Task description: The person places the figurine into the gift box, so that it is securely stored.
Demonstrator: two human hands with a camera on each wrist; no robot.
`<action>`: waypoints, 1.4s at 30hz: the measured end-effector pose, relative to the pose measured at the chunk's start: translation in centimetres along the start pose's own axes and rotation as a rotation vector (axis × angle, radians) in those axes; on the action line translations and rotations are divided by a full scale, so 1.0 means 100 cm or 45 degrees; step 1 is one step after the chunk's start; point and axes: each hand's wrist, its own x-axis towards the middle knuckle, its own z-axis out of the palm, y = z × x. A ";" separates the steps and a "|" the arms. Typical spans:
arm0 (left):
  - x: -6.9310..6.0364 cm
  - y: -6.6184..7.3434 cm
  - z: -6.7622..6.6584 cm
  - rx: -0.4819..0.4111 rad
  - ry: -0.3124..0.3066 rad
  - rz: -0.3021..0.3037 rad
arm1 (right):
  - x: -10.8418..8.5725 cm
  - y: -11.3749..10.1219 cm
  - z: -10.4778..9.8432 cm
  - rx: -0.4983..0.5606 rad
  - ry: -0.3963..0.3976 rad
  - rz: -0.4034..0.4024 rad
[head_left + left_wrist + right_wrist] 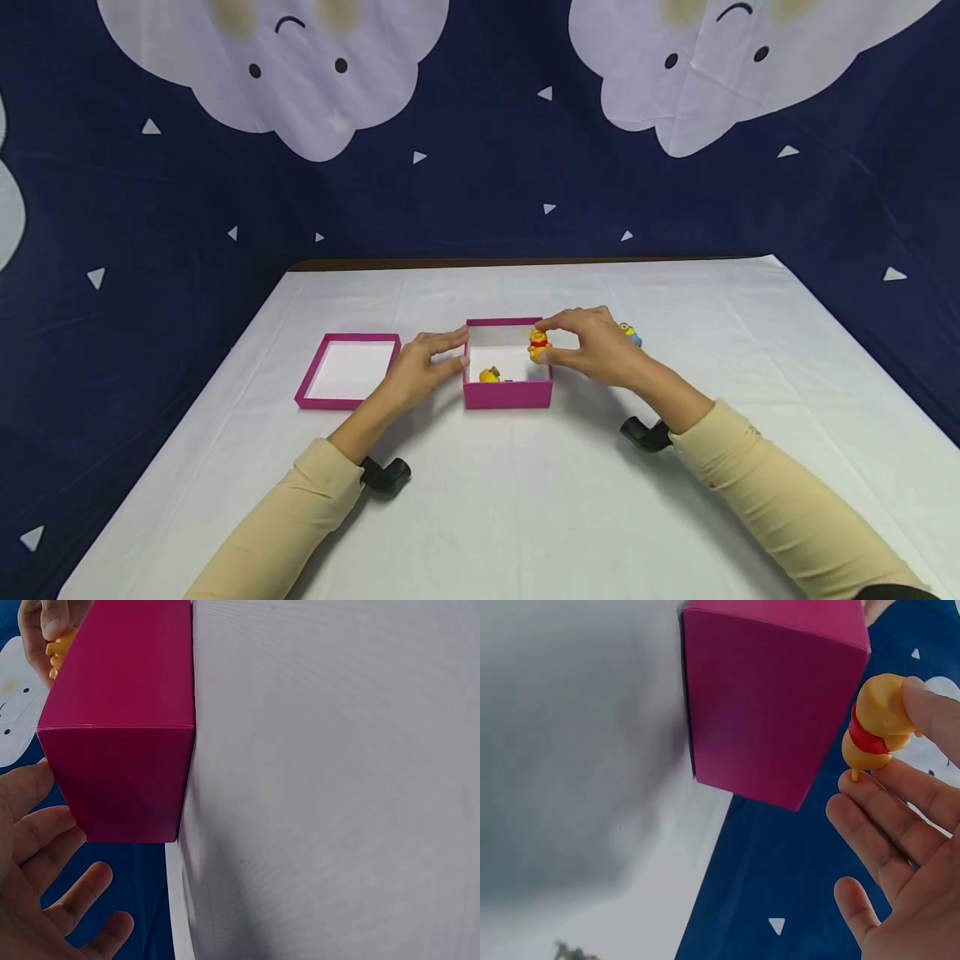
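A small yellow bear figurine with a red shirt is pinched between the thumb and fingers of my right hand, over the right side of an open magenta box. In the right wrist view the bear figurine hangs just beyond the box's upper edge. My left hand touches the box's left side with extended fingertips, and the left wrist view shows those fingers against the outer wall. Inside the box lies another yellow figurine, partly hidden by the front wall.
A magenta-rimmed lid with a white inside lies left of the box. A yellow-and-blue figurine is on the table behind my right hand, partly covered by it. A small blurred object shows at the right wrist view's lower edge.
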 end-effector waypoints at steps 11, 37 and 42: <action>0.000 0.000 0.000 -0.007 0.006 0.023 | 0.016 -0.008 0.018 -0.068 -0.077 0.006; 0.000 0.000 0.001 -0.022 0.006 0.023 | 0.027 -0.010 0.033 -0.223 -0.246 -0.050; 0.001 0.000 0.001 -0.016 0.006 0.014 | 0.030 -0.012 0.031 -0.266 -0.321 -0.030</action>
